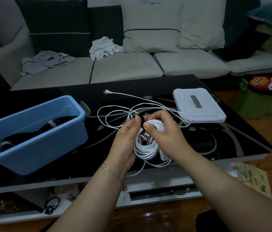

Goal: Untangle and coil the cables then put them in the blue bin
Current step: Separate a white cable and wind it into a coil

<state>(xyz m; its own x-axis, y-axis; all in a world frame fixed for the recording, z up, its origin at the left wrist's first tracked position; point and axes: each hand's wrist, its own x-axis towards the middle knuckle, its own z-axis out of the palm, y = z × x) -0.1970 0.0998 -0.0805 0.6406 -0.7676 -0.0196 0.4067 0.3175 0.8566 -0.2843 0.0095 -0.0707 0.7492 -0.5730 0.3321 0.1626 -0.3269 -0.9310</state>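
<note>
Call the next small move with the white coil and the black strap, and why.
Probably close the black strap round the white coil. Both hands, left and right, pinch the strap at the coil's top, so the bundle looks wound but unsecured. The blue bin waits at left; another white cord lies loose on the table.

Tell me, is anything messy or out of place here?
Yes. Part of the thin white power cable sprawls in loose loops across the black glass table, plug lying far out, uncoiled. Crumpled white and grey cloths lie on the sofa.
</note>
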